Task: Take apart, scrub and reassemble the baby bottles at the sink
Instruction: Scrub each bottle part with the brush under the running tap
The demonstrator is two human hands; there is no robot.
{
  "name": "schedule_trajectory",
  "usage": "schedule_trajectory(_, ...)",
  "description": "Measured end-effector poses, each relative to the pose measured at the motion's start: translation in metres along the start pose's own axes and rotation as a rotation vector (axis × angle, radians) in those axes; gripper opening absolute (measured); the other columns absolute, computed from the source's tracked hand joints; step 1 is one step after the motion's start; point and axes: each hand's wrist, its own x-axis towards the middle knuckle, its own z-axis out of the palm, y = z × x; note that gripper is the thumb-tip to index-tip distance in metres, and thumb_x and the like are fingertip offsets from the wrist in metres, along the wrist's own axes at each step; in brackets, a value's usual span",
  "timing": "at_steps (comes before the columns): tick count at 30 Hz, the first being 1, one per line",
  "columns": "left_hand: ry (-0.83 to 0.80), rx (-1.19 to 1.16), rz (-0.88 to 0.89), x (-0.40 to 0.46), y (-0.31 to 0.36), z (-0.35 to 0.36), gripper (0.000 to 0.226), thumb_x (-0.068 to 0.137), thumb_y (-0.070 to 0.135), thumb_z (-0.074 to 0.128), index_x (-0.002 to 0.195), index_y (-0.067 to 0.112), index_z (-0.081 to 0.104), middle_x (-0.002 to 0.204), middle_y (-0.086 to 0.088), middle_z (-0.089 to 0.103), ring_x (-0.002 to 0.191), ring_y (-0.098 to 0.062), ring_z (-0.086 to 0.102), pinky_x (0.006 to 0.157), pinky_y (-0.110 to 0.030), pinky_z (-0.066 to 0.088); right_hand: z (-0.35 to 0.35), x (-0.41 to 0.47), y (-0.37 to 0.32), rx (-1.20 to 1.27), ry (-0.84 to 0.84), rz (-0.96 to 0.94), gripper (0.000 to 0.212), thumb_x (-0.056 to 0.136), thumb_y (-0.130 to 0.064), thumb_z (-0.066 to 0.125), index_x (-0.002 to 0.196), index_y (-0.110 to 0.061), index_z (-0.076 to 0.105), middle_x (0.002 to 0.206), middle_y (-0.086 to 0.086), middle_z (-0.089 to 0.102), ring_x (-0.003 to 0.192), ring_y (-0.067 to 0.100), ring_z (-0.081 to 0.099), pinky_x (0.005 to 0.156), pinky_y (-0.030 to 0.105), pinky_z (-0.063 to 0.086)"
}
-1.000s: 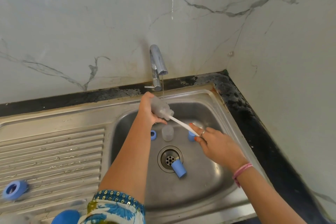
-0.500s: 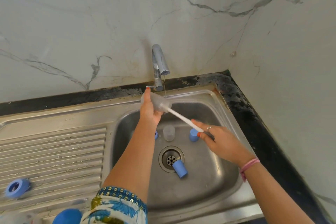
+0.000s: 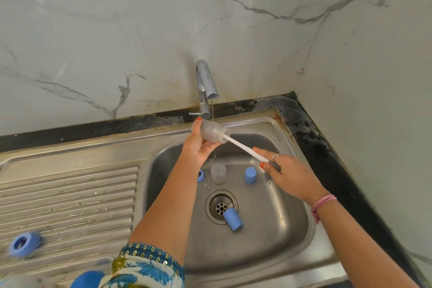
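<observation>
My left hand [image 3: 198, 147] grips a clear baby bottle [image 3: 211, 132], tilted on its side just under the tap's thin stream. A white-handled bottle brush [image 3: 243, 148] is pushed into the bottle's mouth; my right hand [image 3: 289, 175] holds its handle end. Inside the steel sink basin [image 3: 268, 236] stand a clear cup-shaped part [image 3: 218, 172] and a blue cap [image 3: 250, 175]. Another blue cap [image 3: 232, 218] lies on its side at the drain [image 3: 221, 206]. A blue ring [image 3: 200, 175] is partly hidden behind my left forearm.
The chrome tap [image 3: 205, 91] rises at the back of the sink and runs thinly. On the ribbed drainboard [image 3: 70, 206] at the left lies a blue screw ring [image 3: 23, 243]; a blue rounded part [image 3: 87, 279] shows at the bottom edge. Marble walls close the corner at right.
Both hands have risen toward the tap, carrying the bottle from over the basin up to the stream. The brush stays inside the bottle. The parts in the basin have not moved.
</observation>
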Motion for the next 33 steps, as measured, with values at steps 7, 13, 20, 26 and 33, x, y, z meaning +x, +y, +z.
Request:
schedule_trajectory(7, 0.043, 0.012, 0.041, 0.003, 0.004, -0.003, 0.024, 0.092, 0.031, 0.057, 0.104, 0.011, 0.052, 0.110, -0.017, 0.056, 0.097, -0.034, 0.062, 0.075, -0.055, 0.056, -0.008, -0.003, -0.004, -0.121, -0.050, -0.073, 0.043, 0.099, -0.041, 0.044, 0.134, -0.064, 0.032, 0.080, -0.020, 0.050, 0.062, 0.001, 0.046, 0.051, 0.014, 0.031)
schedule_trajectory(13, 0.134, 0.075, 0.096, 0.004, 0.012, 0.006, 0.031, 0.096, 0.033, 0.054, 0.115, 0.009, 0.050, 0.114, -0.019, 0.054, 0.106, -0.037, 0.058, 0.081, -0.060, 0.054, -0.005, -0.003, 0.000, -0.110, -0.070, -0.037, 0.045, 0.100, -0.039, 0.046, 0.140, -0.057, 0.033, 0.082, -0.017, 0.053, 0.062, 0.003, 0.048, 0.051, 0.013, 0.034)
schedule_trajectory(20, 0.151, 0.081, 0.102, 0.008, 0.018, -0.003, 0.031, 0.097, 0.032, 0.053, 0.115, 0.008, 0.049, 0.117, -0.021, 0.053, 0.105, -0.038, 0.059, 0.077, -0.059, 0.055, -0.012, -0.001, 0.009, -0.069, -0.078, -0.078, 0.046, 0.099, -0.039, 0.048, 0.138, -0.058, 0.034, 0.083, -0.014, 0.058, 0.063, 0.004, 0.051, 0.054, 0.016, 0.040)
schedule_trajectory(26, 0.189, -0.009, 0.103, 0.011, 0.024, -0.016, 0.048, 0.095, 0.031, 0.058, 0.133, 0.007, 0.041, 0.127, -0.021, 0.052, 0.109, -0.036, 0.058, 0.084, -0.058, 0.053, -0.018, -0.008, 0.013, -0.235, -0.005, -0.118, 0.048, 0.100, -0.043, 0.040, 0.131, -0.070, 0.013, 0.084, -0.016, 0.049, 0.070, 0.006, 0.051, 0.054, 0.019, 0.041)
schedule_trajectory(33, 0.144, 0.041, 0.119, 0.007, 0.031, -0.024, 0.045, 0.093, 0.030, 0.063, 0.127, 0.009, 0.044, 0.116, -0.018, 0.058, 0.100, -0.034, 0.062, 0.072, -0.057, 0.056, -0.018, -0.017, 0.011, -0.666, 0.095, -0.246, 0.064, 0.092, -0.021, 0.064, 0.145, -0.043, 0.035, 0.082, -0.002, 0.054, 0.049, 0.016, 0.046, 0.039, 0.027, 0.034)
